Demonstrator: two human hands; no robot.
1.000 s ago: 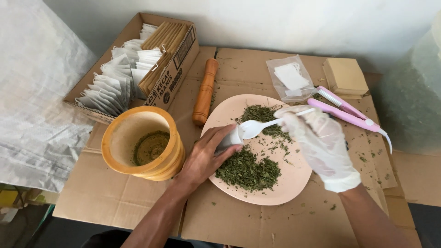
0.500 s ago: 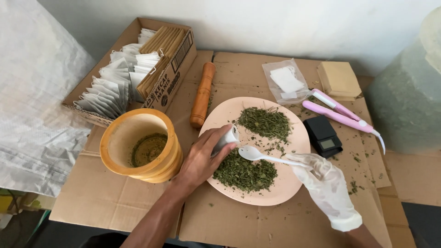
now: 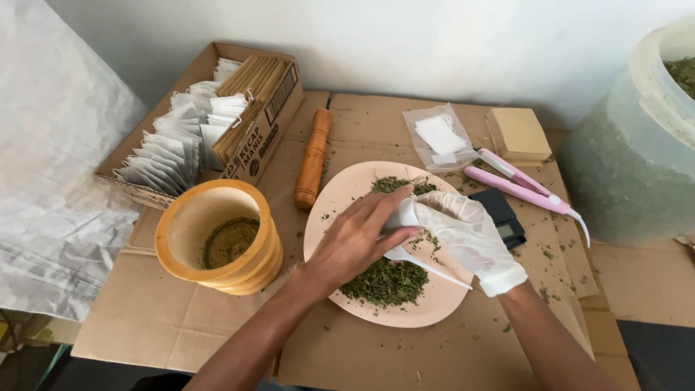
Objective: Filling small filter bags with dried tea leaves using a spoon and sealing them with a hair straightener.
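My gloved right hand (image 3: 467, 235) has come up from the plate (image 3: 340, 199) to meet my bare left hand (image 3: 358, 239), both pinching the small white bag (image 3: 402, 214); the white spoon (image 3: 420, 264) now hangs beneath, above the dried green leaves (image 3: 384, 282).

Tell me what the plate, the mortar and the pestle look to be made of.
Plate: likely plastic or melamine, pale pink, smooth matte. Mortar: looks like turned wood, yellow-orange, with ringed outer wall. Pestle: probably wood too, darker orange-brown with a slight sheen.
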